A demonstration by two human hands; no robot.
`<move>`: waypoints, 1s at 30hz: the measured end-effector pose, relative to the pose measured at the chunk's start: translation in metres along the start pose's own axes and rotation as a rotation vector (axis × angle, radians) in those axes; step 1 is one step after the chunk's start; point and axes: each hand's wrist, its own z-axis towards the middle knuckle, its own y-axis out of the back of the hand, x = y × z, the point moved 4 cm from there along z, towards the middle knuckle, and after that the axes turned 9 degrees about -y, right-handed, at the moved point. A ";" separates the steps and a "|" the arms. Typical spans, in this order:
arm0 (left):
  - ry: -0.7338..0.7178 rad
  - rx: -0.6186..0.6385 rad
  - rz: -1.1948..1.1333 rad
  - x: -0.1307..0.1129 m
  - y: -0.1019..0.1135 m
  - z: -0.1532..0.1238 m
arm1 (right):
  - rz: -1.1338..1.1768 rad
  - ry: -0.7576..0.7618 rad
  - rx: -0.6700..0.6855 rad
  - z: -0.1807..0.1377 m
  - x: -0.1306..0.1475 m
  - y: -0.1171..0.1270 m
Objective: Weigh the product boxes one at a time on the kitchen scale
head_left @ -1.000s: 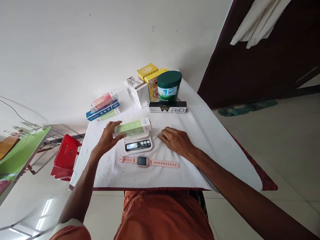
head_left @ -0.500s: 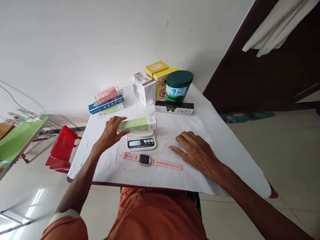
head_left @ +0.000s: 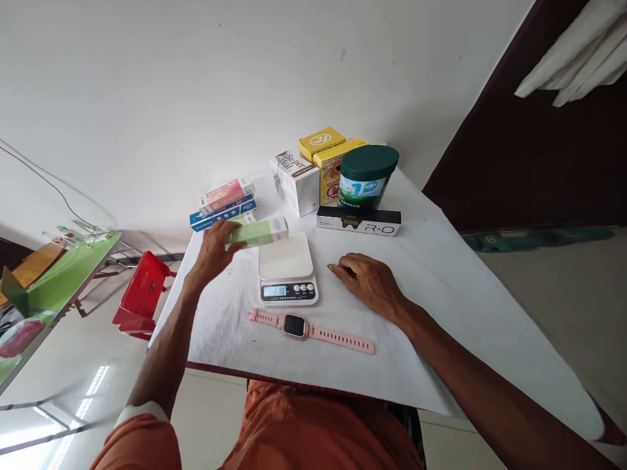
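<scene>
My left hand [head_left: 215,253] is closed on the left end of a green-and-white carton [head_left: 258,233], holding it above the back left of a white digital kitchen scale [head_left: 285,256]. The scale's plate is bare, and its display seems to read 218. To the right of the scale, my right hand [head_left: 368,282] rests on the table with nothing in it, its fingers loosely curled and the thumb apart. A pink smartwatch [head_left: 294,326] lies stretched out in front of the scale.
At the back left, a pink box [head_left: 226,194] lies on a blue box [head_left: 223,213], with another green carton partly hidden below. Behind the scale stand a white box [head_left: 296,186], yellow boxes [head_left: 323,140], a green tub [head_left: 368,176] and a black-and-white box [head_left: 358,222]. A red chair [head_left: 145,287] is left.
My left hand has lifted the green-and-white carton off the scale and moved it left, uncovering the plate. My right hand's fingers have curled in. The view has shifted slightly.
</scene>
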 end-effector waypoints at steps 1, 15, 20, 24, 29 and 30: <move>0.043 -0.022 0.024 0.016 0.003 0.001 | -0.011 0.010 -0.004 -0.001 0.000 0.000; 0.263 -0.074 0.385 0.099 -0.043 -0.013 | -0.111 0.028 0.004 -0.002 0.002 -0.003; 0.314 -0.066 0.378 0.107 -0.054 -0.003 | -0.127 -0.002 0.022 -0.002 0.003 -0.002; 0.358 -0.045 0.377 0.109 -0.051 0.004 | -0.158 -0.012 0.032 -0.001 0.005 -0.002; 0.281 -0.074 0.386 0.066 -0.032 0.023 | -0.175 -0.028 0.045 0.000 0.009 -0.001; 0.226 -0.098 0.362 0.050 -0.028 0.031 | -0.179 -0.031 0.054 0.000 0.009 -0.001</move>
